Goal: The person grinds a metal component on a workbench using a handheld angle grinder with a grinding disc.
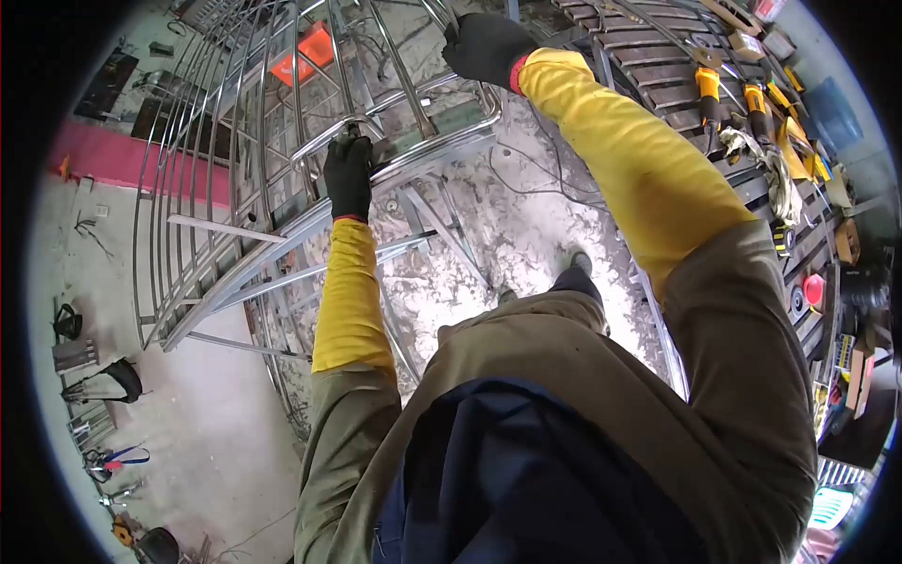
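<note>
A shiny tubular steel railing (404,75) with long parallel bars and a bent, rounded end lies across a metal support frame (310,240). My left hand (349,179), in a black glove, is closed at the railing's bent lower tube, its fingertips partly hidden. Further up and to the right, my right hand (489,51), also gloved in black, is closed around a tube near the railing's far right side. The glove hides most of that grip. Yellow protective sleeves (601,141) cover both my forearms.
On the right, a slatted metal workbench (648,61) carries yellow-and-black power tools (707,85), a dirty cloth (780,179) and a red round item (813,289). An orange-red container (305,52) shows behind the bars. A cable (554,191) lies on the floor.
</note>
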`<state>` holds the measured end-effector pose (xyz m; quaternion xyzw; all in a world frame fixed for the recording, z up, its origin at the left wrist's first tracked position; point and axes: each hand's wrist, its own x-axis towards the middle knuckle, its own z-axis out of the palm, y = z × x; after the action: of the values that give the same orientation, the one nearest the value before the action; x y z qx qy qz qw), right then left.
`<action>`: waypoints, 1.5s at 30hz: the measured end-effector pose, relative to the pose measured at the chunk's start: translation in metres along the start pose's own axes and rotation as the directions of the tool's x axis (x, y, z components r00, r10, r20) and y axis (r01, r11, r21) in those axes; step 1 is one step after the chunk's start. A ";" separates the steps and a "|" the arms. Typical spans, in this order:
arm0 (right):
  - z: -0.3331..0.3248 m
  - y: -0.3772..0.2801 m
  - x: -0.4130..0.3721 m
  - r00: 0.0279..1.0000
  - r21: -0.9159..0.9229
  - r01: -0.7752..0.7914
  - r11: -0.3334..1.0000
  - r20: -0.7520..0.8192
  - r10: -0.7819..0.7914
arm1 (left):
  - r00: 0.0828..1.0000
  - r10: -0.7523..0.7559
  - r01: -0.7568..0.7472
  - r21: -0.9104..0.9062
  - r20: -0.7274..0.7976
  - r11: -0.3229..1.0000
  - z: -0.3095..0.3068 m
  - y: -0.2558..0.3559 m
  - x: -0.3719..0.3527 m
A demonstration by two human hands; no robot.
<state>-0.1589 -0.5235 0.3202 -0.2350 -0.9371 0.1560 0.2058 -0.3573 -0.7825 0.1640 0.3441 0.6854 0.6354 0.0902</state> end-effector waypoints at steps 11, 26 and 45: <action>0.007 0.006 -0.008 1.000 0.045 0.010 0.999 -0.014 -0.010 | 0.982 0.188 -0.182 0.223 -0.008 0.958 0.005 0.019 -0.008; -0.005 0.010 -0.002 0.989 0.081 0.006 0.997 0.146 -0.018 | 0.992 -0.126 0.126 -0.037 -0.016 0.991 0.001 0.009 -0.004; 0.000 0.005 0.004 0.838 -0.503 0.543 0.672 0.380 -0.391 | 0.941 0.300 -0.336 0.491 0.155 0.804 -0.011 0.000 -0.002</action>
<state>-0.1601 -0.5175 0.3191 -0.0169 -0.9835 -0.1757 0.0399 -0.3620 -0.7923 0.1653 0.4873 0.7579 0.4247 -0.0882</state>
